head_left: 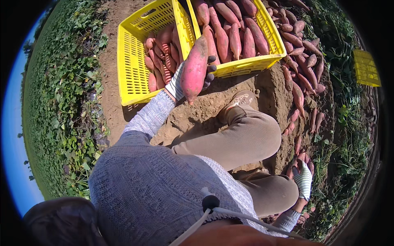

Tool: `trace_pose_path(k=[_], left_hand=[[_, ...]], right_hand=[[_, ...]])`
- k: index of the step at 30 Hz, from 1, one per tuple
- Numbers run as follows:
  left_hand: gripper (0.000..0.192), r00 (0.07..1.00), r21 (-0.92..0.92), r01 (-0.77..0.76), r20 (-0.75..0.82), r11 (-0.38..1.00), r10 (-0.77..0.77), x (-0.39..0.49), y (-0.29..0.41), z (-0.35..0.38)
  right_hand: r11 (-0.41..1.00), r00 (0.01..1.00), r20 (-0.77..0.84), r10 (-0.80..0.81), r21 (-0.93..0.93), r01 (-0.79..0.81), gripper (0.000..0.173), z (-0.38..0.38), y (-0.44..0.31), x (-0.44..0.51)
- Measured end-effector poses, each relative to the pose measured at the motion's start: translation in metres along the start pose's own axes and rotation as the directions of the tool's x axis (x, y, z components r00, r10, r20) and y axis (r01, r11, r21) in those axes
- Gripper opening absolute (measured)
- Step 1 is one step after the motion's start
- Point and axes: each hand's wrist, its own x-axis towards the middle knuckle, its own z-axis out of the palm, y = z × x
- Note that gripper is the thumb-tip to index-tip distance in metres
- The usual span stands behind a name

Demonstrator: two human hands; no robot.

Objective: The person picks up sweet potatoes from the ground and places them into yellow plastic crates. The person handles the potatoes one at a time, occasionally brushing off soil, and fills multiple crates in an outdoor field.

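A large pink-skinned sweet potato (pixel 194 69), with soil near its top, is gripped in my left hand (pixel 176 84). That hand wears a striped glove with dark fingertips and is held before the near rims of two crates. Behind it, the left yellow plastic crate (pixel 132 61) is partly filled with sweet potatoes. Many more are heaped in the right yellow crate (pixel 246 67). Low on the right, beyond my knee, my right hand (pixel 303 181) in a matching glove reaches to a small cluster of sweet potatoes (pixel 303 158) on the ground. Its fingers are mostly hidden.
A long row of loose sweet potatoes (pixel 303 61) lies on the soil along the right. Cut vines (pixel 341 123) border it, and another yellow crate (pixel 367 67) stands farther out. Leafy plants (pixel 61 101) grow on the left. My bent legs (pixel 234 138) rest over bare soil (pixel 197 120).
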Motion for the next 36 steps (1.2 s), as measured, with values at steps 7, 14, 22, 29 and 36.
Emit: trace_pose_path(k=[7, 14, 22, 29, 36], left_hand=[[0.071, 0.782, 0.507, -0.240, -0.404, 0.828, 0.474, -0.104, 0.116, -0.035], [0.069, 0.427, 0.859, 0.251, -0.512, 0.446, 0.745, -0.106, 0.160, -0.117], [0.067, 0.511, 0.961, 0.242, -0.246, 0.137, 0.824, -0.019, 0.159, -0.163], [0.051, 0.397, 0.639, 0.764, -0.354, -0.091, 0.847, 0.107, 0.150, -0.170], [0.048, 0.607, 0.878, 0.391, -0.472, 0.276, 0.640, 0.090, 0.115, -0.152]], right_hand=[[0.930, 0.982, 0.014, 0.191, 0.317, -0.185, 0.029, 0.013, 0.064, -0.047], [0.921, 0.939, 0.065, 0.338, 0.183, -0.344, 0.026, 0.003, 0.077, -0.092], [0.915, 0.922, -0.003, 0.388, 0.117, -0.385, 0.025, 0.007, 0.067, -0.119], [0.936, 0.938, -0.023, 0.346, 0.070, -0.344, 0.027, 0.016, 0.044, -0.085], [0.963, 0.953, 0.203, 0.224, 0.105, -0.249, 0.042, 0.029, 0.057, -0.023]])
